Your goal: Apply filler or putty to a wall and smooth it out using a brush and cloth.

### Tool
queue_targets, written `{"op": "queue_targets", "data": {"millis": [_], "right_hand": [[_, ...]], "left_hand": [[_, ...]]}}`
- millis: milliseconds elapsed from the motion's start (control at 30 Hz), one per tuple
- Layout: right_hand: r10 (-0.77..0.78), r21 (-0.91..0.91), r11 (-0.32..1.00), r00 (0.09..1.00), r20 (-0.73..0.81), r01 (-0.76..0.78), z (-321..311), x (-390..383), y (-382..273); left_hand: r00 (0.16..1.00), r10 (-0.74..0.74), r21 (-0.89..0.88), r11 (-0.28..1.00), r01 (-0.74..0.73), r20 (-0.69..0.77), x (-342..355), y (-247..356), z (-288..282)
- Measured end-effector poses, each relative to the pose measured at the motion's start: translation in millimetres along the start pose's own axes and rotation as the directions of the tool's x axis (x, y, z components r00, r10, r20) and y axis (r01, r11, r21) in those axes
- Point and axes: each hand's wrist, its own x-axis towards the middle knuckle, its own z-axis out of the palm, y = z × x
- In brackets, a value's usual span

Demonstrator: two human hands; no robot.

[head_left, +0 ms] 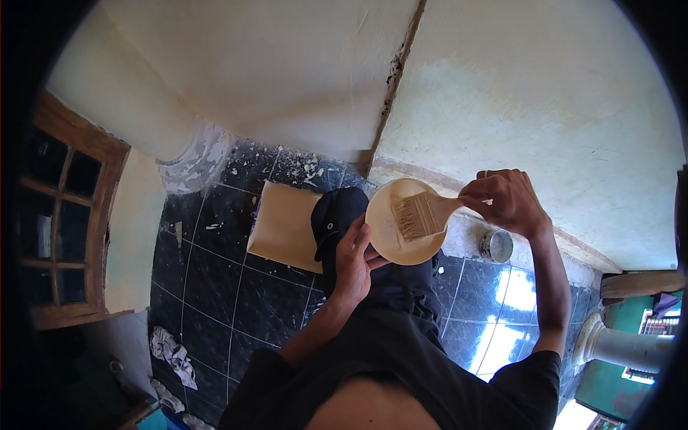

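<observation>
My left hand (355, 258) grips the edge of a round, shallow cream-coloured container (395, 245) over my dark-clothed legs. My right hand (502, 201) has its fingers on the handle of a wide paint brush (419, 215), whose pale, coated bristles rest inside the container. Behind my left hand, a cream rectangular tray (279, 226) lies on the dark tiled floor, partly hidden by my leg.
A pale wall (530, 129) with a ledge runs ahead; a small can (496, 245) stands at its foot. Wood-framed window (68, 208) at left, rags (172, 358) and flaked debris (301, 161) on the floor, white column (631, 344) at lower right.
</observation>
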Motion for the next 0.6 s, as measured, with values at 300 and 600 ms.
{"op": "queue_targets", "data": {"millis": [300,600], "right_hand": [[0.138,0.112,0.986,0.981,-0.134,-0.123,12.1,-28.6,-28.8],[0.254,0.207,0.96,0.895,-0.366,-0.187,2.7,-61.7,-7.9]], "left_hand": [[0.997,-0.028,-0.022,0.999,0.029,0.075,-4.3,8.5,1.4],[0.981,-0.153,0.118,0.983,0.139,0.116,18.5,12.5,15.7]]}}
